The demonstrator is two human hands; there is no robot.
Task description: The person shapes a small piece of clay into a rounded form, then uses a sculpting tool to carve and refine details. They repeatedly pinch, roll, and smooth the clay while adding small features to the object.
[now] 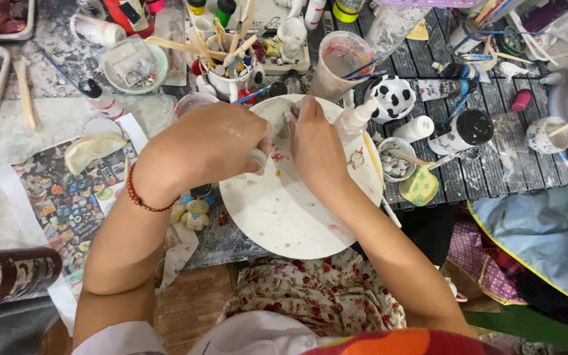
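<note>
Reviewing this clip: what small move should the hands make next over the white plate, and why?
Probably lift the small piece clear of the white plate: the left hand and right hand meet over it and hide the piece, while paint smears dot the plate beneath.

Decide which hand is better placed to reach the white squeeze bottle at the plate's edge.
Probably the right hand: the white squeeze bottle stands just beside it, at the far rim of the plate. The left hand would have to cross over the right.

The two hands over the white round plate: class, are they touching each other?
Cannot tell. In the head view the left hand and right hand converge on a small object, hiding any contact.
</note>
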